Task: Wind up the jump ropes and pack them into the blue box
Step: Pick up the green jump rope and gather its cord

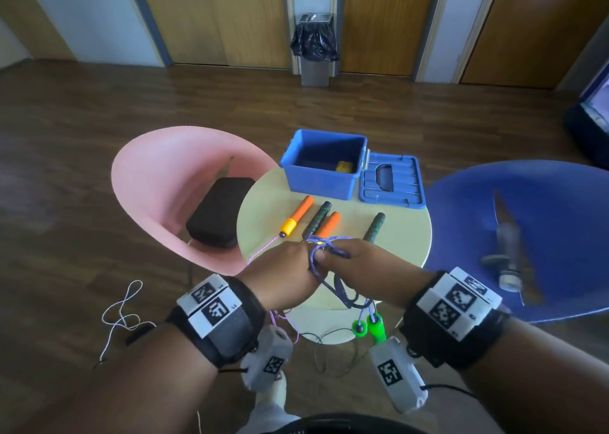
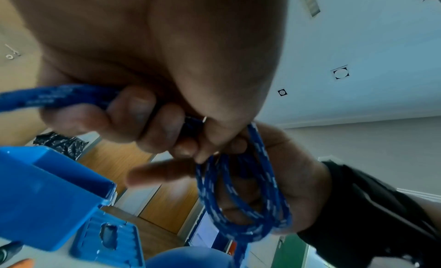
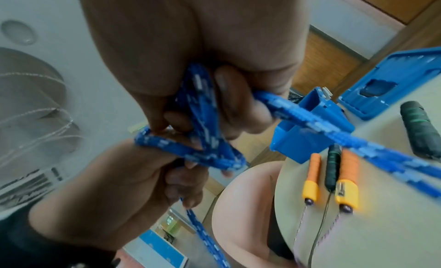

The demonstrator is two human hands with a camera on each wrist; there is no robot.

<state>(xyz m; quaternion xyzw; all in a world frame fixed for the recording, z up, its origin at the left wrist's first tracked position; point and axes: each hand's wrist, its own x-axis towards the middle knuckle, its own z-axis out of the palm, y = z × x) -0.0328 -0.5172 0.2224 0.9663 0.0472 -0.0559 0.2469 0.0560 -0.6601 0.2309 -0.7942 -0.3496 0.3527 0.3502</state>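
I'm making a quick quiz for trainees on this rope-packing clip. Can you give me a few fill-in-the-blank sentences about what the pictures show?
1. Both hands hold the ____ braided rope.
2. The lid lies on the table, to the ____ of the blue box in the head view.
3. Two handles on the round table are dark; the other two are ____.
4. The left hand and right hand work at the table's ____ edge.

Missing words: blue; right; orange; near

Dark wood floor (image 1: 99,110) — wooden doors (image 1: 250,15), lined bin (image 1: 314,51), pink chair (image 1: 158,176).
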